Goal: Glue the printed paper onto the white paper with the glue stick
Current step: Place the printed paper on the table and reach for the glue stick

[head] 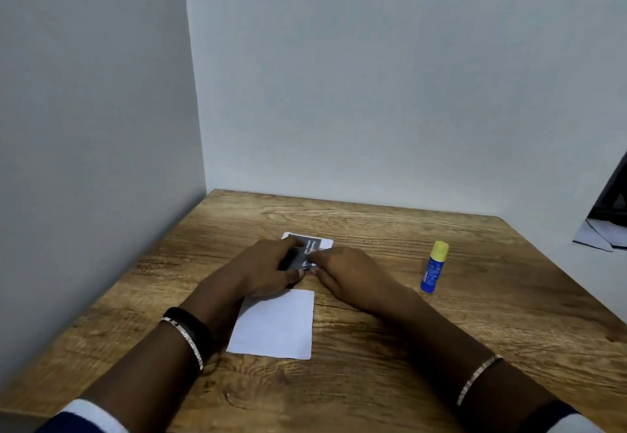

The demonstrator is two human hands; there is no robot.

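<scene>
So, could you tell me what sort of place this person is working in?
Most likely a small desk in a room corner, set up for paper craft: a wooden table pushed against two bare white walls, with a glue stick, a white paper and a printed paper.

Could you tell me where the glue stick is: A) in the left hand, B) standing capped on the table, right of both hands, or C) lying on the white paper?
B: the glue stick stands upright, cap on, on the wooden table; left hand and right hand touch the printed paper.
</scene>
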